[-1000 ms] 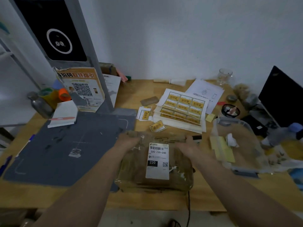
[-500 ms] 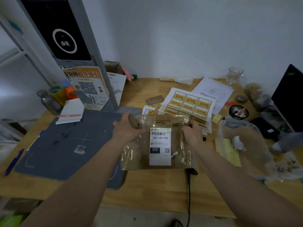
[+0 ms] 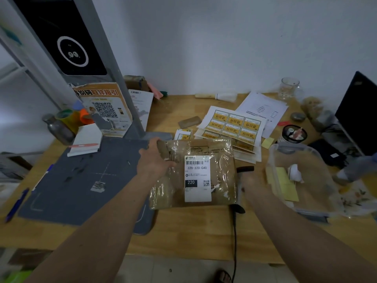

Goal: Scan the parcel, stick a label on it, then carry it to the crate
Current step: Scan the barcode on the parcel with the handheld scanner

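Observation:
A brown parcel (image 3: 221,160) wrapped in clear tape lies on the wooden desk (image 3: 193,231), its white shipping label (image 3: 197,193) facing up. My left hand (image 3: 154,162) grips the parcel's far left corner. Blurred by motion, my right hand (image 3: 248,180) is off the parcel, just past its right edge. It is at a black and grey handheld scanner (image 3: 244,169) whose cable runs down off the desk; its grip is unclear. Sheets of yellow stickers (image 3: 232,123) lie behind the parcel.
A grey mat (image 3: 81,180) covers the desk's left side under a tall stand with a dark screen (image 3: 71,37). A clear plastic bin (image 3: 274,156) holding yellow notes sits right of the parcel. Papers, a glass (image 3: 288,88) and a monitor (image 3: 359,111) crowd the back right.
My right hand has let go of the parcel's far right corner and moved down to the scanner beside it. The left hand keeps its hold, and the parcel lies on the desk.

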